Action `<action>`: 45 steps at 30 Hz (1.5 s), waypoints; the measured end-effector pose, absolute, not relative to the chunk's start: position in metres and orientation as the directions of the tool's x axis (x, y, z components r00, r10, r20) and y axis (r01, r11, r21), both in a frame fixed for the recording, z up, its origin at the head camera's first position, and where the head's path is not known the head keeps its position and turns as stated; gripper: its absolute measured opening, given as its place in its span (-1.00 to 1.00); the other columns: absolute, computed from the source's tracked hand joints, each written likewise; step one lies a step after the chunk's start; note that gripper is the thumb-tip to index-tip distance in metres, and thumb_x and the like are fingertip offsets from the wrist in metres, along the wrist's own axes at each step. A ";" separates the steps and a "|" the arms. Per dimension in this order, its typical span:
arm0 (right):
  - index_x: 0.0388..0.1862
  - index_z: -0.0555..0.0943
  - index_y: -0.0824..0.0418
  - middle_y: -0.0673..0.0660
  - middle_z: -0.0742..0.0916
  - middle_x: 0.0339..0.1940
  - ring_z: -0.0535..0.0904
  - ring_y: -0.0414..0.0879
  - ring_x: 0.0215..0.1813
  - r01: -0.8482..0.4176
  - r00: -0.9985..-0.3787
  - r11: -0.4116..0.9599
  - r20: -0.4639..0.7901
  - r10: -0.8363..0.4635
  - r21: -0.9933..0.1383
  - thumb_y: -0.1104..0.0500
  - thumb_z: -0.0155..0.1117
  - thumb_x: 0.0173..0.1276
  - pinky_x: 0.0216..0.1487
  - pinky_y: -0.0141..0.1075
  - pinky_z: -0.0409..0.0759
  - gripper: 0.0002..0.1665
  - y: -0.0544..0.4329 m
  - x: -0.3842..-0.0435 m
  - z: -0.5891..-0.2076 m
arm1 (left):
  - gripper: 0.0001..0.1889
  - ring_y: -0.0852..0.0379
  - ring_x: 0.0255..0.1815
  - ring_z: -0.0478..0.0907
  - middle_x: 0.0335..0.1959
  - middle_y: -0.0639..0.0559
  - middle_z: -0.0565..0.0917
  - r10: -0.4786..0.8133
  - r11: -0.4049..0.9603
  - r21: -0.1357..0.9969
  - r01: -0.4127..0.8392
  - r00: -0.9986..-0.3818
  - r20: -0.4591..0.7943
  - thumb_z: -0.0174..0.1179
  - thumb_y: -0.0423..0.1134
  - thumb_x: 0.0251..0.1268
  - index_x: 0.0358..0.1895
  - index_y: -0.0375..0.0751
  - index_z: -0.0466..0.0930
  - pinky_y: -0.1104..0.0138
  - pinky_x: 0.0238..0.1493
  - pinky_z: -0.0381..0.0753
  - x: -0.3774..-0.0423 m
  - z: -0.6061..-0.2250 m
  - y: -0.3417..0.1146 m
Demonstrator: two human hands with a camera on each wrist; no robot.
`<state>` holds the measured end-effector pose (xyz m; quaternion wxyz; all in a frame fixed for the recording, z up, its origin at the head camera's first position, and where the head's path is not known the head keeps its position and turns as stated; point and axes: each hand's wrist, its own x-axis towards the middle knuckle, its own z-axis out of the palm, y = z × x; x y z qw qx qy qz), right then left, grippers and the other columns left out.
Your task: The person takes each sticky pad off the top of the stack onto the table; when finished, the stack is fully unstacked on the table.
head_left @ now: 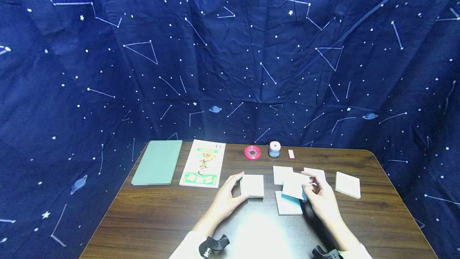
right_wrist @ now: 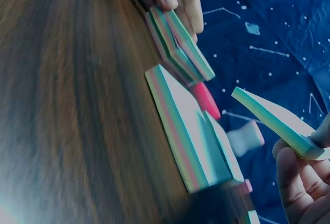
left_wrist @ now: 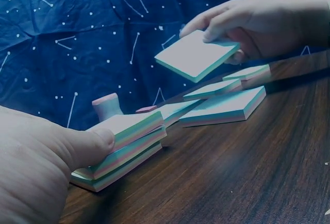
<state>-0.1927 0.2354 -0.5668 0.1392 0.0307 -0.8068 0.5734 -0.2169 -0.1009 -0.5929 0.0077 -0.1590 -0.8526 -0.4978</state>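
Note:
My left hand [head_left: 225, 198] grips a stack of square sticky note pads [head_left: 252, 186] on the table, its thumb along the near side and fingers at the far left. The left wrist view shows the stack's striped pastel edges [left_wrist: 135, 140], its layers slightly out of line. Raised above the table, a single sticky note pad [head_left: 294, 184] with a white top is pinched between the thumb and fingers of my right hand [head_left: 322, 200]. Beneath and around it lie more pads: a near one [head_left: 289, 208], one at the back left [head_left: 282, 175], and one partly hidden behind the right hand [head_left: 316, 173].
Another pad [head_left: 347, 185] lies farther right. Along the back edge are a pink-red ring-shaped spool [head_left: 252, 152], a white and blue spool [head_left: 274, 150] and a small pink-and-white block [head_left: 291, 154]. A printed booklet [head_left: 194, 166] and a green notebook [head_left: 158, 162] lie left.

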 end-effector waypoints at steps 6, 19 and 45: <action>0.30 0.62 0.36 0.00 0.51 -0.26 0.42 -0.35 -0.50 -0.211 -0.955 0.314 0.264 0.135 -0.926 0.40 0.33 0.54 -0.60 -0.37 0.48 -0.61 0.254 -0.181 -0.573 | -0.19 -0.17 0.67 0.41 0.60 -0.06 0.52 0.273 0.448 0.847 0.286 -0.946 0.175 0.52 -0.19 0.33 0.63 -0.12 0.41 -0.16 0.73 0.32 -0.217 -0.593 -0.100; 0.28 0.60 0.42 -0.11 0.59 -0.36 0.46 -0.29 -0.49 -0.177 -0.940 0.299 0.251 0.231 -0.938 0.41 0.31 0.57 -0.57 -0.32 0.48 -0.65 0.293 -0.160 -0.589 | -0.19 -0.17 0.67 0.40 0.60 -0.04 0.51 0.289 0.444 0.848 0.291 -0.942 0.172 0.51 -0.20 0.34 0.64 -0.12 0.39 -0.18 0.72 0.32 -0.219 -0.596 -0.098; 0.32 0.60 0.24 0.08 0.53 -0.30 0.38 -0.27 -0.40 -0.154 -0.975 0.490 0.213 0.066 -0.858 0.35 0.55 0.37 -0.50 -0.34 0.41 -0.44 0.315 -0.172 -0.607 | -0.20 -0.20 0.70 0.36 0.62 -0.05 0.49 0.266 0.446 0.853 0.270 -0.950 0.161 0.52 -0.18 0.36 0.63 -0.11 0.40 -0.19 0.75 0.26 -0.222 -0.597 -0.099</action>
